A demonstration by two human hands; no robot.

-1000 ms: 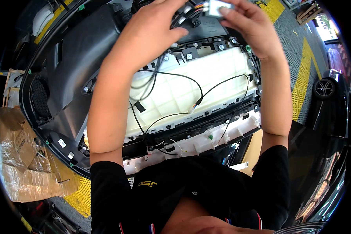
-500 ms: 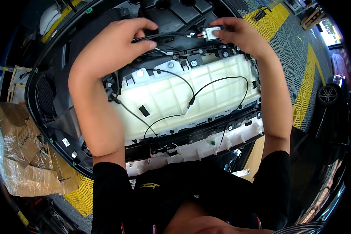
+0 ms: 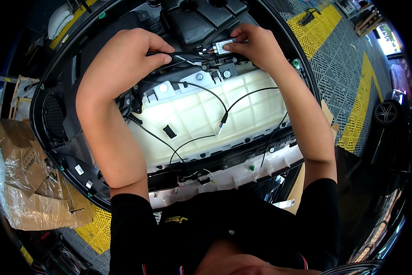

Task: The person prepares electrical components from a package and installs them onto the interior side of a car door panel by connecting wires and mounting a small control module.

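My right hand [image 3: 256, 43] pinches a small black module with a white label [image 3: 223, 46] between thumb and fingers, above the far edge of the pale panel. Coloured wires and a black cable [image 3: 183, 53] run from the module's left end toward my left hand [image 3: 144, 50]. That hand is closed, thumb and forefinger pinching the black cable; its other fingers are hidden. Below both hands, a thin black wire harness [image 3: 223, 117] with a connector lies looped across the translucent cream plastic panel [image 3: 192, 123].
Black plastic trim and a ribbed cover [image 3: 201, 20] lie beyond my hands. Several bolts and brackets line the panel's far edge. A plastic-wrapped cardboard box [image 3: 36, 183] stands at left. Grey and yellow floor grating [image 3: 325, 27] and a car wheel [image 3: 385, 112] are at right.
My right hand has moved left and slightly nearer with the module, closer to my left hand. The left hand has shifted a little left and nearer, its thumb and forefinger closing together.
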